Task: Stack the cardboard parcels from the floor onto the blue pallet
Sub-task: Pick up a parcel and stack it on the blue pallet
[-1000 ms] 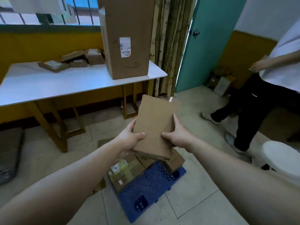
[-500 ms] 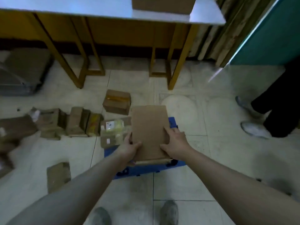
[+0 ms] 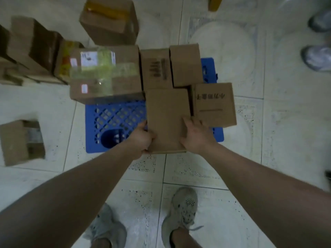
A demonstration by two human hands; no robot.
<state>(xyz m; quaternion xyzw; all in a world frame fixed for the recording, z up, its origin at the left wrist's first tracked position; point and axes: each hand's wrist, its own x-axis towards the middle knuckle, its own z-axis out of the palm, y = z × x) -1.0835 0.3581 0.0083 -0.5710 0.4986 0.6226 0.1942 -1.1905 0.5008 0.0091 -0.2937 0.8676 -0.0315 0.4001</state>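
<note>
I hold a plain flat cardboard parcel [image 3: 167, 115] over the near middle of the blue pallet [image 3: 114, 119]. My left hand [image 3: 142, 140] grips its left near edge and my right hand [image 3: 196, 136] grips its right near edge. Behind it on the pallet sit a taped parcel with labels [image 3: 105, 74], a printed parcel [image 3: 155, 68] and a plain one [image 3: 185, 64]. To the right, a parcel with printed characters [image 3: 214, 104] lies on the pallet's right edge. I cannot tell whether the held parcel touches the pallet.
Loose parcels lie on the tiled floor: one at the left [image 3: 21, 142], several at the far left [image 3: 32, 49], one behind the pallet [image 3: 109, 20]. Another person's shoes [image 3: 317, 58] stand at the right edge. My own shoes [image 3: 183, 206] are just before the pallet.
My view has tilted down from the table and room to the floor. Both hands have lowered the flat parcel onto or just above the pallet, keeping their grip.
</note>
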